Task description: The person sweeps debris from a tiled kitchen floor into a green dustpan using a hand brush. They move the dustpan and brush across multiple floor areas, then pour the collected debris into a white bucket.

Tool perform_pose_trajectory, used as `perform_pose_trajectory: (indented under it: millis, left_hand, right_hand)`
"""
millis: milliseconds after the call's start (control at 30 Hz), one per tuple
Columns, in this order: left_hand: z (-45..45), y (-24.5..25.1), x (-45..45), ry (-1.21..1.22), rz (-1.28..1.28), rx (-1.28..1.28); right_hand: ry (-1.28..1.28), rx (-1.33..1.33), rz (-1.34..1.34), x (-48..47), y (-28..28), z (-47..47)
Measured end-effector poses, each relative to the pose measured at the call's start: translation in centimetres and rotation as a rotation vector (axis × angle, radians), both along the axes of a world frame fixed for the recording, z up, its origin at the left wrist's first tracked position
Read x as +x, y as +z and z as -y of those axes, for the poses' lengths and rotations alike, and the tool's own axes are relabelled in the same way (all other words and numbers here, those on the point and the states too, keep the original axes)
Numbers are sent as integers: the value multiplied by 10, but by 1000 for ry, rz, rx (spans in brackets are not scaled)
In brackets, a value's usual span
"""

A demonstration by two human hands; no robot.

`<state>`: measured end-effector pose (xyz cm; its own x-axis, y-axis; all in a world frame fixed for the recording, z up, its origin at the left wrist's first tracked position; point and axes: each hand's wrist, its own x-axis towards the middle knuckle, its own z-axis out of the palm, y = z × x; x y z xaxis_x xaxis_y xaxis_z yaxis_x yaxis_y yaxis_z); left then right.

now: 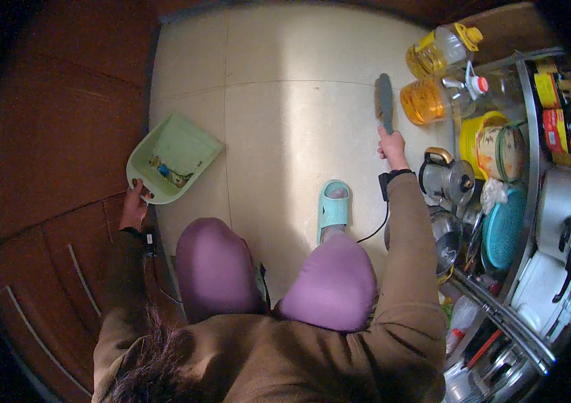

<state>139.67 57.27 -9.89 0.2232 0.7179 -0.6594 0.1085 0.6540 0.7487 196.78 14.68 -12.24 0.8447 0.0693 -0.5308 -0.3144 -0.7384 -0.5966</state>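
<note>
My left hand (135, 207) grips the handle end of a light green plastic dustpan (180, 135), which rests on the tiled floor near the brown cabinets. Bits of debris (168, 172), one of them blue, lie inside the pan near its back. In my right hand (392, 146) is the handle of a grey hand brush (385, 98). Its bristles face left, towards the dustpan, and it is held at or just above the floor beside the oil bottles. Whether the bristles touch the tiles I cannot tell.
Two large oil bottles (422, 103) stand at right. Beside them, a metal rack (531, 111) holds a yellow basket (469, 141), a glass kettle (444, 179), a teal colander (504, 229) and pots. Brown cabinet doors (73, 136) line the left. My slippered foot (334, 204) is between my hands.
</note>
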Motion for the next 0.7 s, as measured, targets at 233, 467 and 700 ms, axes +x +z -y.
perform_pose_trajectory:
  millis: [233, 467, 700]
  left_hand:
    - [-1, -37, -1, -1, 178, -164]
    - [-1, -76, 55, -40, 157, -88]
    - [-7, -76, 98, -31, -58, -102]
  right_hand:
    - [114, -7, -30, -20, -57, -46]
    - [935, 338, -695, -168, -27, -171]
    - [292, 130, -5, 48, -19, -146]
